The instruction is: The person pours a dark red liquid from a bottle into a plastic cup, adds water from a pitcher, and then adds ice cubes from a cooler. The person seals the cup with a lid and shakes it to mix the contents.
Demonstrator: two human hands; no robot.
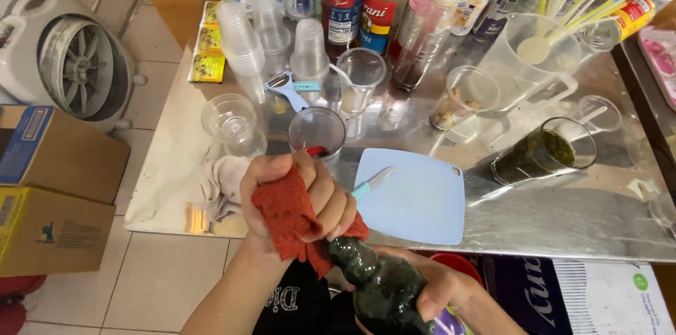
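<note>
Low in the frame, two hands on a dark bottle

Down at the bottom centre, the left hand point(299, 197) is closed tight over a red cloth point(287, 219) wrapped around the top of a dark bottle point(380, 286). The right hand point(440, 289) grips the bottle's body lower down, fingers curled around it; the cap itself is hidden, probably under the cloth. Just above lies a pale blue cutting board point(415, 205) with a small knife point(372, 183) on the steel table point(577, 215). A cup of dark liquid point(542, 153) stands at right.
</note>
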